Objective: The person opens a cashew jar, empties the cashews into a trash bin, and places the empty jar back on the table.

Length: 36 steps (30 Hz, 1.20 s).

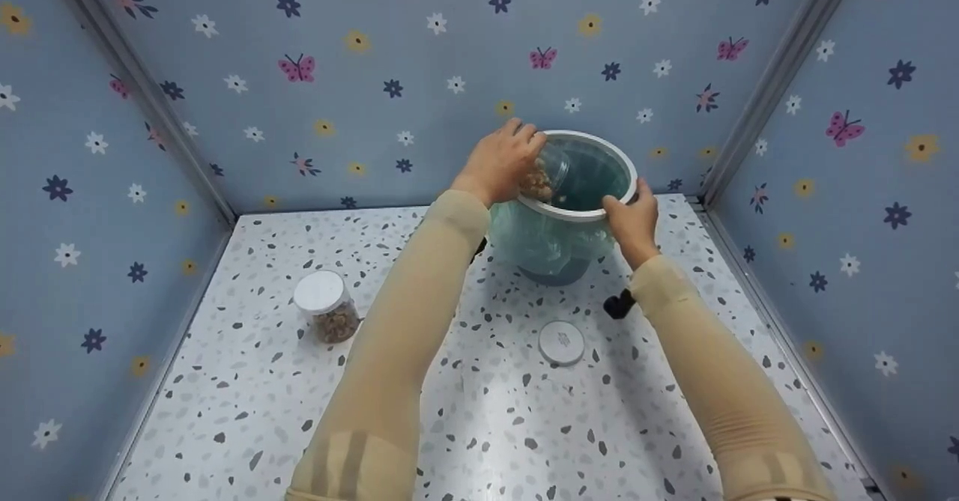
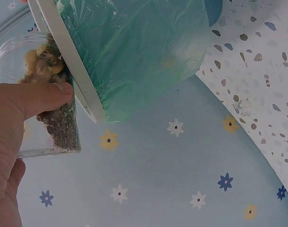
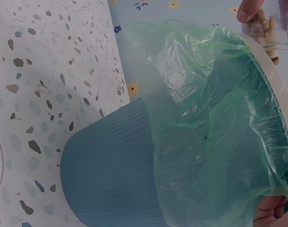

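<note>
My left hand (image 1: 503,162) grips a clear plastic jar (image 2: 63,123), tipped on its side at the rim of a blue waste bin (image 1: 554,272). Brown and yellowish dried bits lie inside the jar, its open mouth facing into the bin. A green plastic bag (image 1: 551,243) lines the bin and hangs over its outside, under a white ring (image 1: 577,215). At the bin's right side my right hand (image 1: 635,220) holds the rim, its thumb on top and the other fingers on the outside. The bin's bottom inside is hidden.
A white round lid (image 1: 561,342) lies on the speckled table in front of the bin. To the left stands another clear jar (image 1: 336,323) with a white cap and brown contents. Flower-patterned walls (image 1: 404,59) enclose the table at the back and sides.
</note>
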Available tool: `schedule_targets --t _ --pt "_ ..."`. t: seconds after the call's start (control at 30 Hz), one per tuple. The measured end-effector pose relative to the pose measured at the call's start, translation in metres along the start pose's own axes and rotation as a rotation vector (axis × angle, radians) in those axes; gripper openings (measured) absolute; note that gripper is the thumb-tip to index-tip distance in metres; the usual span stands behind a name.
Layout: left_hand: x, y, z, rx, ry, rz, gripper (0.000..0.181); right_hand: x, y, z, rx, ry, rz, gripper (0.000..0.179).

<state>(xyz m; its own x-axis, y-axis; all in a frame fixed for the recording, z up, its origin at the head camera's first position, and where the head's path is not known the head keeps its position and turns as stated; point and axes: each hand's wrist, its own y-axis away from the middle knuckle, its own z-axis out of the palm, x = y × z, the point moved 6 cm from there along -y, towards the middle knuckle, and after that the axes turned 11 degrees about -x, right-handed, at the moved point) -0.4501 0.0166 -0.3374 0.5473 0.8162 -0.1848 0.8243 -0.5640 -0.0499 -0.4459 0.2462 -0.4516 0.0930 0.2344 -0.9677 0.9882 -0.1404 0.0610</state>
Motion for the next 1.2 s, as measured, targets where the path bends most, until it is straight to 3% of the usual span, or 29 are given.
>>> schedule_targets --t 0.8,1.2 --pt "-0.0042 -0.0005 0.0031 0.032 0.055 -0.015 0.056 -0.0006 0.0011 0.0004 0.008 0.000 -0.002 0.087" --pt "0.0014 -0.0012 -0.0005 0.030 0.018 0.009 0.058 -0.0001 0.0028 0.0003 0.010 0.020 -0.039 0.088"
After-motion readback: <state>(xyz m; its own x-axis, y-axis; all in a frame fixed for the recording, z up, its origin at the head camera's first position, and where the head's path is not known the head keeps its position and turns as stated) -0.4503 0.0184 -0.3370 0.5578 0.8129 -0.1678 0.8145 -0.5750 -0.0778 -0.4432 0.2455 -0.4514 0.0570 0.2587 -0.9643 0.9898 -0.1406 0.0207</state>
